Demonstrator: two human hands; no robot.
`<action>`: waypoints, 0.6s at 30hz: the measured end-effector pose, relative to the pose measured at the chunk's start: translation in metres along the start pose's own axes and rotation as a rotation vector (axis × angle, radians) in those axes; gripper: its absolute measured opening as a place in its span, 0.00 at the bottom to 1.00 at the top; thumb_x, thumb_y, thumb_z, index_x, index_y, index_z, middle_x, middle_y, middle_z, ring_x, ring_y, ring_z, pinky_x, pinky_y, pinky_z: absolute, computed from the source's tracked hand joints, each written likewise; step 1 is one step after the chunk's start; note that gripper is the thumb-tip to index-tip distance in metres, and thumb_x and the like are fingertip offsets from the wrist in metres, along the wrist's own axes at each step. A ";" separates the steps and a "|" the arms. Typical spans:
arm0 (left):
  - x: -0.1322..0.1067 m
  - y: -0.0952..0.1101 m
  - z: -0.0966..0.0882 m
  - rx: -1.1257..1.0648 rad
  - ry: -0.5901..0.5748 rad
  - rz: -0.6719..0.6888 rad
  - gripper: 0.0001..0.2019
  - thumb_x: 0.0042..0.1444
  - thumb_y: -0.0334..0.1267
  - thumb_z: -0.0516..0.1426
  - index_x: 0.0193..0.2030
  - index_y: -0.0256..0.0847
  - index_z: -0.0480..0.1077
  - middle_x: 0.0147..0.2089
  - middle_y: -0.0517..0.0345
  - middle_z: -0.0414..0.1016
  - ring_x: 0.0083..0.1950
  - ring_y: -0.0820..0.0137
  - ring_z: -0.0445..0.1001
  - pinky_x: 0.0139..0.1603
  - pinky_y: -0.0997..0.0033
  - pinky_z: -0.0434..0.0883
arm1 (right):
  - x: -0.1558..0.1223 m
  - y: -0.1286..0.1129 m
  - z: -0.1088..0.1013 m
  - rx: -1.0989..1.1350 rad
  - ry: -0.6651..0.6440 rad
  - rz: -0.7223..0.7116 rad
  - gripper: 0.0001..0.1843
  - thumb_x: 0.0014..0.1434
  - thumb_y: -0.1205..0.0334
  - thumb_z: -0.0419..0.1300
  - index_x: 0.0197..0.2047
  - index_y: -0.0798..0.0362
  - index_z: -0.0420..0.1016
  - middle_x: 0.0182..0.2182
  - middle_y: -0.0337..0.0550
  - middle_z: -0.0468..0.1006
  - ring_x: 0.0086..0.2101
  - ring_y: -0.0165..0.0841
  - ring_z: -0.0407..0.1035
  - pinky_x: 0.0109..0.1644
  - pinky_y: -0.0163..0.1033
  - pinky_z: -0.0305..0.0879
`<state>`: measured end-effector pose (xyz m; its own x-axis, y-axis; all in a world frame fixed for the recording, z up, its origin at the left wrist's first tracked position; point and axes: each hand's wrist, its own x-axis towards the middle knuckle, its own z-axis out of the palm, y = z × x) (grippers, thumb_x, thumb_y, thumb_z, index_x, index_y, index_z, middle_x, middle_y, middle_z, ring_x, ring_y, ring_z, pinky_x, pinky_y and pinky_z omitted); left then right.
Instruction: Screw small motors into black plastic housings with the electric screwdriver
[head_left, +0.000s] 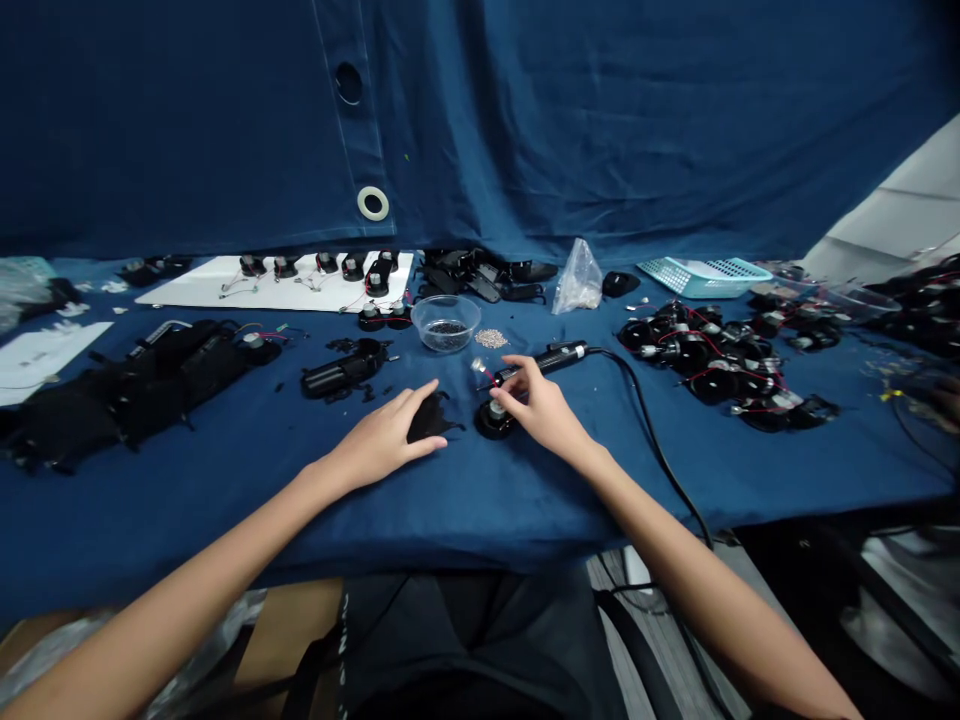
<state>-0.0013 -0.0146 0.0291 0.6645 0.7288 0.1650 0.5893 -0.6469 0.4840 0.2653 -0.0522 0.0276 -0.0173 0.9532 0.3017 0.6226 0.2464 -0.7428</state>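
My left hand (390, 435) lies over a flat black plastic part (433, 418) on the blue cloth, fingers curled round its near edge. My right hand (536, 405) pinches a small grey motor with red wire that sits on a round black housing (491, 420). Just behind my right fingers lies a black electric screwdriver (559, 355) with its cable (652, 440) running off the table's front edge. A clear bowl (446, 322) of small dark screws and a little heap of pale screws (491, 338) sit behind both hands.
A pile of black housings with red wires (712, 365) lies to the right, black parts (127, 385) to the left. A white board (285, 282) with motors, a plastic bag (577, 280) and a teal basket (705, 275) stand at the back by the blue curtain.
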 end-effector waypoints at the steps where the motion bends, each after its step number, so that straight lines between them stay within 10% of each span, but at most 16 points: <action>1: 0.003 0.002 0.000 0.008 -0.019 0.032 0.35 0.59 0.57 0.56 0.70 0.49 0.52 0.64 0.49 0.65 0.62 0.54 0.69 0.59 0.56 0.68 | 0.002 0.002 0.002 0.020 0.031 0.008 0.27 0.63 0.53 0.57 0.61 0.53 0.57 0.36 0.41 0.76 0.36 0.33 0.72 0.45 0.41 0.69; 5: 0.022 0.009 0.002 0.042 -0.032 0.124 0.27 0.59 0.54 0.58 0.61 0.46 0.61 0.61 0.51 0.65 0.57 0.58 0.72 0.55 0.59 0.71 | 0.008 0.008 0.008 0.054 0.149 0.013 0.33 0.62 0.55 0.58 0.65 0.55 0.52 0.43 0.47 0.74 0.36 0.34 0.72 0.43 0.43 0.72; 10: 0.039 0.000 0.015 0.129 0.069 0.307 0.22 0.61 0.50 0.59 0.59 0.45 0.65 0.63 0.52 0.64 0.60 0.59 0.69 0.62 0.56 0.67 | 0.004 0.011 0.002 -0.285 0.254 -0.330 0.30 0.62 0.67 0.54 0.67 0.49 0.59 0.64 0.52 0.60 0.63 0.44 0.57 0.63 0.55 0.62; 18: 0.035 -0.017 0.022 0.054 0.090 0.393 0.19 0.61 0.48 0.59 0.56 0.44 0.70 0.57 0.53 0.72 0.58 0.65 0.70 0.61 0.61 0.68 | -0.006 0.011 -0.010 -0.375 -0.063 -0.463 0.14 0.64 0.61 0.56 0.52 0.52 0.70 0.48 0.46 0.75 0.54 0.39 0.66 0.68 0.54 0.56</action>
<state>0.0218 0.0166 0.0078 0.8025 0.4388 0.4043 0.3232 -0.8893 0.3235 0.2797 -0.0569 0.0238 -0.3921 0.7728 0.4991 0.7724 0.5712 -0.2777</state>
